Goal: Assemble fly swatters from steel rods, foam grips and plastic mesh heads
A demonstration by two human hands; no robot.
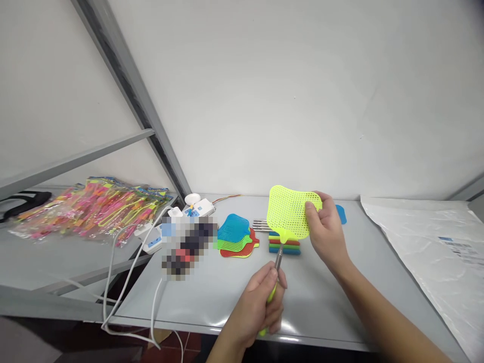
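Note:
My right hand (pixel 327 227) pinches the right edge of a yellow-green perforated fly swatter head (pixel 289 212), held above the table. In my left hand (pixel 262 302) is a yellow-green handle with a metal rod (pixel 279 258), its fingers wrapped round it. The rod's tip meets the neck of the swatter head; how far it is inserted I cannot tell. Behind the hands lie several coloured handles (pixel 284 250) in a row and several metal rods (pixel 260 225). To their left is a pile of swatter heads in blue (pixel 233 228), green and red.
Power strips (pixel 200 207) with white cables (pixel 130 267) stand at the left, beside a blurred-out dark object (pixel 191 247). Bagged colourful goods (pixel 98 206) fill the left shelf. A white plastic package (pixel 427 237) covers the right side. A blue piece (pixel 341 214) lies behind my right hand.

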